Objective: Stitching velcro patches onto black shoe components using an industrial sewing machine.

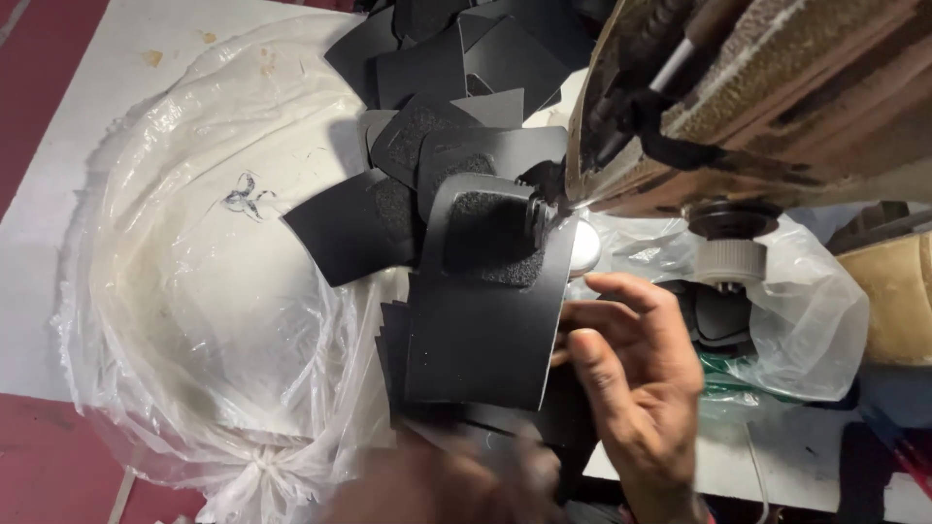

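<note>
A black curved piece of sheet material (485, 330) with a fuzzy black patch (490, 238) lies under the presser foot (540, 215) of a sewing machine (767, 97). My right hand (636, 378) grips the piece's right edge between thumb and fingers. My left hand (447, 485) is a dark blur at the bottom, over the near end of a stack of black pieces (393, 349); its grip is unclear. A chain of sewn black pieces (427, 146) trails away from the needle toward the top.
A crumpled clear plastic bag (214, 291) covers the white table (58, 194) on the left. Another plastic bag (806, 311) with dark parts sits under the machine's round knob (730, 260). More black pieces (485, 49) pile at the top. Red floor (39, 466) shows beyond the table.
</note>
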